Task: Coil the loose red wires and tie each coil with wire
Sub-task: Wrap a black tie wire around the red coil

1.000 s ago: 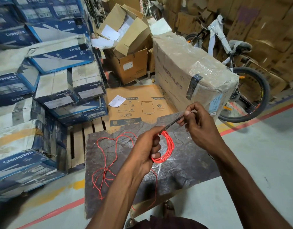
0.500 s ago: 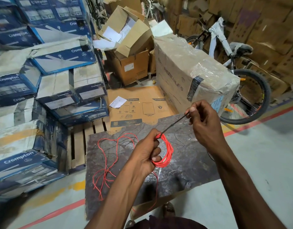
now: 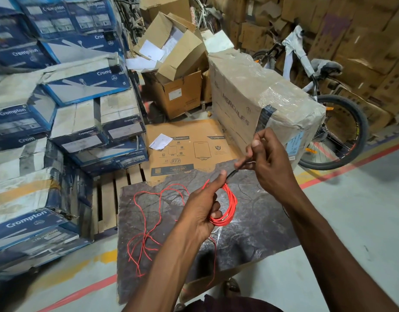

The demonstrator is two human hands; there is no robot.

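Observation:
My left hand (image 3: pixel 201 206) grips a coil of red wire (image 3: pixel 229 208) above the dark stone slab (image 3: pixel 257 224); my thumb presses on the coil's top. A thin dark tie wire (image 3: pixel 231 174) runs from that spot up to my right hand (image 3: pixel 269 161), which pinches it between thumb and fingers. Loose red wires (image 3: pixel 149 221) lie tangled on the slab's left part. One red strand (image 3: pixel 214 262) hangs down from the coil over the slab's near edge.
Stacked blue and white Crompton boxes (image 3: pixel 58 122) fill the left. A flat brown carton (image 3: pixel 189 147) lies beyond the slab, on a wooden pallet (image 3: pixel 108 199). A large wrapped Hercules box (image 3: pixel 261 102) and a bicycle (image 3: pixel 335 131) stand at right.
My right hand has moved closer to the coil, shortening the stretch of dark tie wire between the hands. My left hand still holds the coil in about the same place.

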